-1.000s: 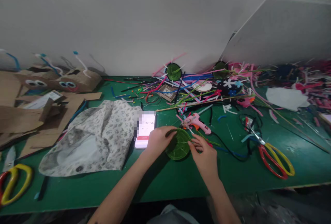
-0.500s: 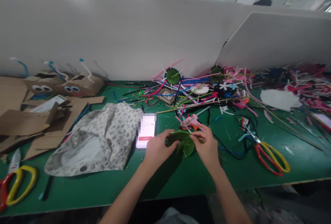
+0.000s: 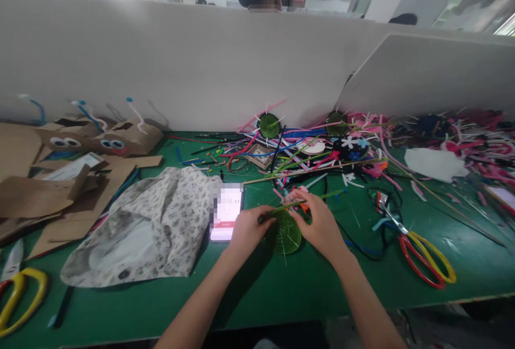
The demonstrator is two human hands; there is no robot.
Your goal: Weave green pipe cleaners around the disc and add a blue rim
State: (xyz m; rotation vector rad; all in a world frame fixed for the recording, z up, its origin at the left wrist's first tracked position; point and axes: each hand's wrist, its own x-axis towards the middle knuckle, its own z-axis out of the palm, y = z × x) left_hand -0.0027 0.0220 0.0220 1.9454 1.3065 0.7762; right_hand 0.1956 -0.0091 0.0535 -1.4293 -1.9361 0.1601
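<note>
My left hand (image 3: 250, 230) is closed, its thumb and fingers pinching a thin green stem, which looks like a pipe cleaner (image 3: 328, 195). On the other side my right hand (image 3: 322, 226) is closed on the same stem, whose tip juts out to the right. Just below the fingers is a round green coiled disc (image 3: 286, 239), its spiral face towards me with pale lines across it. Whether the stem is joined to the disc I cannot tell. Behind my right fingers, a pink glue gun (image 3: 293, 196) is partly hidden.
A lit phone (image 3: 227, 217) lies left of my hands, beside a floral cloth (image 3: 161, 225). Scissors (image 3: 426, 255) rest at right, another pair (image 3: 20, 290) at left. Cardboard pieces (image 3: 36, 193) and loose pipe cleaners (image 3: 295, 150) cover the back. A white partition (image 3: 181, 59) stands behind.
The disc has turned to show its coiled face. The green stem now stretches out to the right through my right fingers. My view has tilted up slightly.
</note>
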